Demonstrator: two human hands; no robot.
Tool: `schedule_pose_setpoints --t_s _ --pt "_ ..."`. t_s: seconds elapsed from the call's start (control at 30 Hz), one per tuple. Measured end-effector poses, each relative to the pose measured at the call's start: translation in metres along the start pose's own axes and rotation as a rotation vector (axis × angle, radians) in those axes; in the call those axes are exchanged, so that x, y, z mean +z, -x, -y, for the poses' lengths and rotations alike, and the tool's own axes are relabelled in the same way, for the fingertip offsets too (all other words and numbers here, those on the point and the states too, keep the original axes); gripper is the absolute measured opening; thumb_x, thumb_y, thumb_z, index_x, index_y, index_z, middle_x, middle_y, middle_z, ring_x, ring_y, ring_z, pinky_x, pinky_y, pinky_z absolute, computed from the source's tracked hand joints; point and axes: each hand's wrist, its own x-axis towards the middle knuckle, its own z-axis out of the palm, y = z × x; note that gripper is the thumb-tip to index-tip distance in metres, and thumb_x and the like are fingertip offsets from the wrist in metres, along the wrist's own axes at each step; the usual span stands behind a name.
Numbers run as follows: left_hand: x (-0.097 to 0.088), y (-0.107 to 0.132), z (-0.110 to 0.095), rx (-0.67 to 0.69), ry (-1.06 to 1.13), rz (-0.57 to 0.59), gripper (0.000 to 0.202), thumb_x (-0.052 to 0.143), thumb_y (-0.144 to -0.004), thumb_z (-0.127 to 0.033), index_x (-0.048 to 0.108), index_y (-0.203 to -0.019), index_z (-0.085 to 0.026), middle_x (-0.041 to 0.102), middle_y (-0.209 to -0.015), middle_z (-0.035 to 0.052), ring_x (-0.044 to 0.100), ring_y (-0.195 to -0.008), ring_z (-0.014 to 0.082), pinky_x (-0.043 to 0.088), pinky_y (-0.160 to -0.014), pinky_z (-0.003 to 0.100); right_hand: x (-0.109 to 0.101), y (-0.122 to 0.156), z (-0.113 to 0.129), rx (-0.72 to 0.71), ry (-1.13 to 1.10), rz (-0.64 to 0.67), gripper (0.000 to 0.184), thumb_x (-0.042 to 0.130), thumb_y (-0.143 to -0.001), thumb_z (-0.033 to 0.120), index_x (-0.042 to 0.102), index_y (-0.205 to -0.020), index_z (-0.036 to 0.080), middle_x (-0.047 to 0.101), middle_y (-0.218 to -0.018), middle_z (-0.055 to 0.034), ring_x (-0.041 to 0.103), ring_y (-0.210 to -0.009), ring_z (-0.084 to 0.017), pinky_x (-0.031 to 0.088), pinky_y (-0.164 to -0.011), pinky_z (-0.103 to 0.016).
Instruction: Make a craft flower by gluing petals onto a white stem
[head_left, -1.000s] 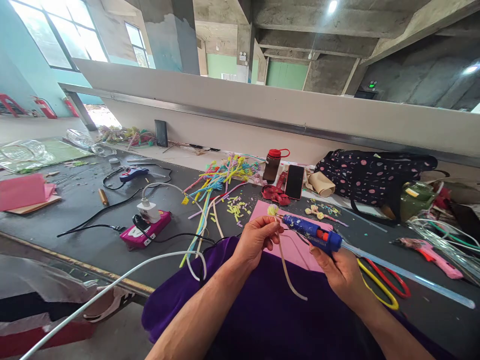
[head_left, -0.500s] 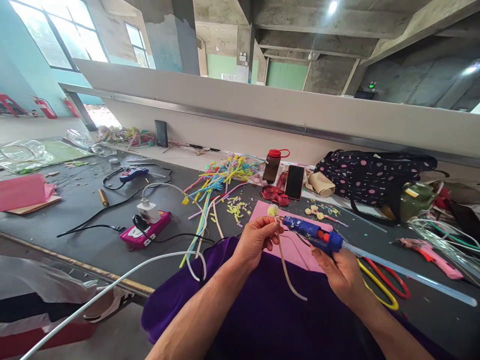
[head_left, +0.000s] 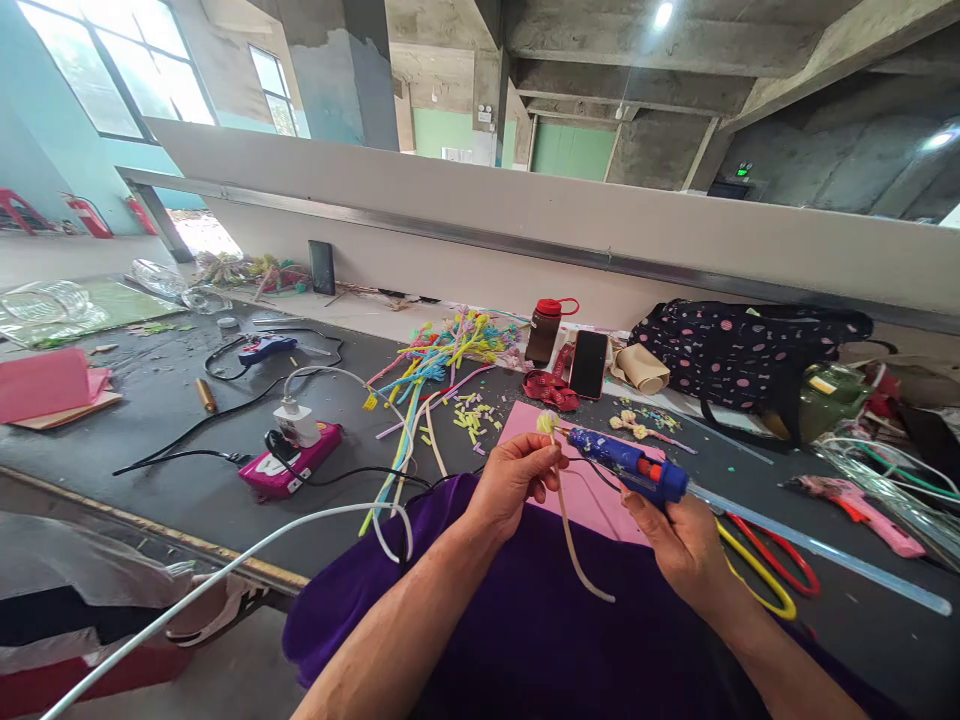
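Between the fingertips of my left hand [head_left: 517,480] is a cream fuzzy stem [head_left: 571,545] with a small pale yellow flower head [head_left: 547,422] at its top. The stem's loose end curves down over my lap. My right hand [head_left: 682,545] is wrapped round a blue glue gun [head_left: 626,462], a long clear glue stick [head_left: 817,550] jutting from its back. Its nozzle points left, right by the flower head; whether it touches I cannot tell. Under both lies a pink sheet [head_left: 525,425].
Left of my hands, a magenta power strip [head_left: 326,450] with cables sits near several colourful stems [head_left: 450,350] and cut bits [head_left: 472,420]. Scissors [head_left: 787,565] and a pink glue gun [head_left: 862,510] lie to the right. Behind stand a bottle [head_left: 541,335], a phone [head_left: 589,362] and a patterned bag [head_left: 750,360].
Almost nothing differs. The glue gun has shifted very slightly to the right, its nozzle still close to the flower head; my left hand keeps its hold on the stem.
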Motion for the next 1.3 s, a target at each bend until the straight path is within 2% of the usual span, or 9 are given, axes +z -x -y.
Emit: schedule_pose_setpoints --t_s 0.37,0.57,0.8,1.07,1.2,1.3 --pt "-0.0003 0.0005 -0.0007 -0.002 0.0 -0.001 0.025 0.071 -0.067 -0.035 0.06 -0.074 -0.014 0.065 -0.069 0.0016 0.051 -0.043 0.0034 0.031 -0.035 0.014 0.0002 0.0006 -0.0017 0.026 0.008 0.008 0.027 0.046 -0.088 0.035 0.063 -0.1 0.019 0.068 -0.085 -0.0041 0.063 -0.08 -0.023 0.05 -0.071 -0.032" --pt "0.0001 0.0004 -0.0017 -0.008 -0.005 -0.022 0.025 0.071 -0.066 -0.035 0.059 -0.072 -0.014 0.065 -0.069 0.0018 0.05 -0.042 0.0035 0.03 -0.035 0.014 -0.001 -0.0004 0.0039 0.0 0.007 0.026 0.027 0.044 -0.089 0.034 0.061 -0.103 0.019 0.067 -0.091 -0.0065 0.062 -0.085 -0.024 0.048 -0.077 -0.035" --pt "-0.0011 0.0002 -0.0022 -0.003 0.01 -0.016 0.026 0.071 -0.066 -0.035 0.06 -0.074 -0.013 0.064 -0.069 0.002 0.05 -0.043 0.0035 0.03 -0.035 0.013 -0.0007 0.0014 -0.0018 0.035 0.011 0.003 0.024 0.045 -0.088 0.036 0.061 -0.088 0.019 0.065 -0.076 -0.0033 0.062 -0.073 -0.022 0.049 -0.067 -0.031" --pt "-0.0011 0.0 -0.0017 0.001 -0.005 -0.023 0.026 0.071 -0.066 -0.036 0.06 -0.074 -0.013 0.064 -0.071 0.0027 0.05 -0.043 0.0037 0.03 -0.035 0.014 0.0013 0.0012 -0.0042 0.007 -0.027 0.006 0.02 0.047 -0.088 0.034 0.06 -0.093 0.02 0.065 -0.084 -0.0034 0.062 -0.081 -0.022 0.047 -0.074 -0.032" --pt "-0.0018 -0.0003 -0.002 0.005 0.006 -0.033 0.027 0.071 -0.066 -0.036 0.061 -0.075 -0.014 0.064 -0.07 0.002 0.049 -0.043 0.0033 0.029 -0.034 0.014 -0.0011 0.0025 -0.0004 0.041 -0.076 -0.001 0.022 0.047 -0.087 0.036 0.06 -0.092 0.02 0.064 -0.083 -0.0035 0.06 -0.079 -0.022 0.046 -0.071 -0.031" --pt "-0.002 -0.0003 -0.0032 0.011 0.022 -0.028 0.026 0.072 -0.065 -0.036 0.061 -0.073 -0.014 0.065 -0.068 0.0011 0.049 -0.042 0.0029 0.029 -0.034 0.014 -0.0037 -0.0004 0.001 0.133 -0.143 -0.006 0.025 0.046 -0.088 0.039 0.061 -0.09 0.02 0.064 -0.081 -0.0031 0.058 -0.072 -0.019 0.045 -0.066 -0.029"
